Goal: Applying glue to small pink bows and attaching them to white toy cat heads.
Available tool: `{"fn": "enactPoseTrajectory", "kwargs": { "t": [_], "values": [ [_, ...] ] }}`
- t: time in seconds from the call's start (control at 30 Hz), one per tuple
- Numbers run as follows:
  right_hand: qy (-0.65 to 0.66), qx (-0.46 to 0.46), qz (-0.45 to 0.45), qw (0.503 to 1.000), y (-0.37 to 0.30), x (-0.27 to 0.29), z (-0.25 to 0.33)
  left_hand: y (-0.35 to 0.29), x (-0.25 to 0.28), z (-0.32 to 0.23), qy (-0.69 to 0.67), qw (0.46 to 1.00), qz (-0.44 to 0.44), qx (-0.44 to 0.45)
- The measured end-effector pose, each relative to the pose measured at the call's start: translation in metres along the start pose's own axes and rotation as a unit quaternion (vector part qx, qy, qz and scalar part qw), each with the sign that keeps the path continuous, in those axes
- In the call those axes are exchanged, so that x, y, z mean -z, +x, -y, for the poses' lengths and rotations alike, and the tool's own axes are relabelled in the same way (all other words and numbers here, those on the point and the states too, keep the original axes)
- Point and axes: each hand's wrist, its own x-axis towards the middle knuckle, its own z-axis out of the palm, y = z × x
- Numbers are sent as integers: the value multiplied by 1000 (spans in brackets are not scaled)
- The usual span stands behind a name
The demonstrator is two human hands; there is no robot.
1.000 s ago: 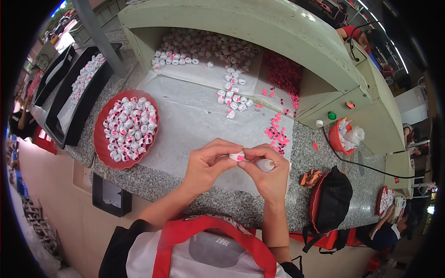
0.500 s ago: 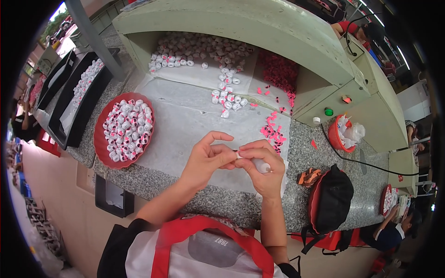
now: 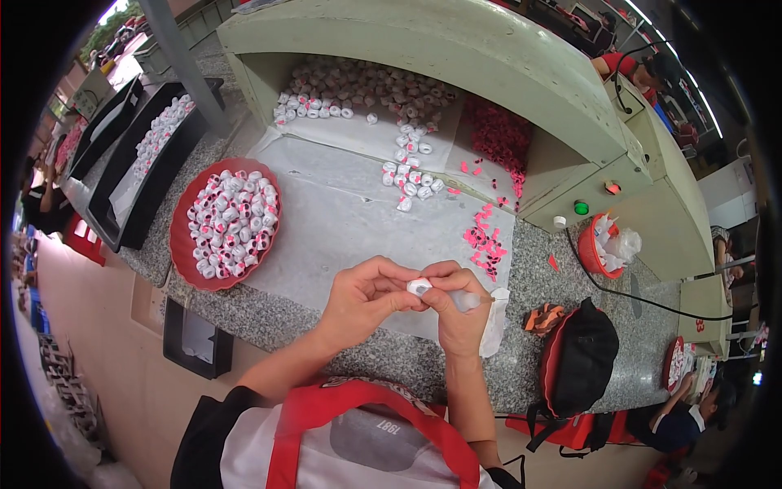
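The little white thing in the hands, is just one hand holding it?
No, the left hand and the right hand both have their fingers on the small white piece.

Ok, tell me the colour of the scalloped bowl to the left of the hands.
The scalloped bowl is red; it shows best in the head view.

A black bag (image 3: 580,354) was seen at the lower right of the frame, and an orange-and-dark cloth (image 3: 542,319) was left just beside it. Right of centre, white plastic was held in an orange-red basket (image 3: 588,254), below a green button (image 3: 581,208). A grey post (image 3: 186,65) was set at upper left; a red stool (image 3: 84,241) was placed at far left.
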Motion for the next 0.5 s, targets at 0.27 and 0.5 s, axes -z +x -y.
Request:
{"fn": "enactPoseTrajectory", "kwargs": {
  "t": [0.27,0.5],
  "values": [
    [-19,-37,-5,999,2,-11,-9,0,17,-1,-7,1000,10,1],
    [-3,-86,-31,996,8,-32,-17,0,32,-3,-43,999,-9,-5]
  ]
}}
